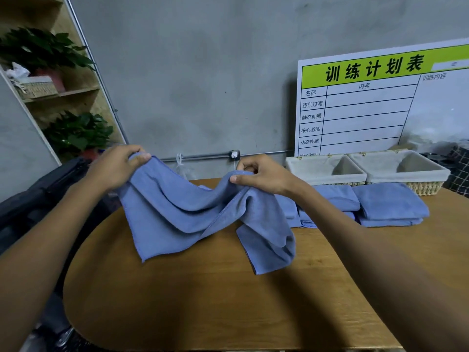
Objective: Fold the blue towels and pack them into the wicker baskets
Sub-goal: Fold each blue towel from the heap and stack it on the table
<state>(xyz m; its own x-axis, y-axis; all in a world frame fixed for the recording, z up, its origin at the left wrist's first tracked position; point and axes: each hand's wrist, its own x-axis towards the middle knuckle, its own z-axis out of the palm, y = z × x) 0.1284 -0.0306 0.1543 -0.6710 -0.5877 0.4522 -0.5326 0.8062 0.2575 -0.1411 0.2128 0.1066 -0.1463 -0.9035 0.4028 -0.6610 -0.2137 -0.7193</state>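
A blue towel (182,214) hangs loosely above the wooden table (203,301), its lower folds draping onto the tabletop. My left hand (114,166) pinches its upper left corner. My right hand (264,176) pinches the top edge further right. The cloth sags between the two hands. Folded blue towels (388,204) lie stacked on the table at the right. Behind them stand two wicker baskets with pale cloth liners, the left basket (319,171) and the right basket (416,168), both with nothing inside that I can see.
A white board with a green header (375,97) leans on the grey wall behind the baskets. A wooden shelf (63,92) with potted plants stands at the far left. A dark bag (38,194) sits left of the table.
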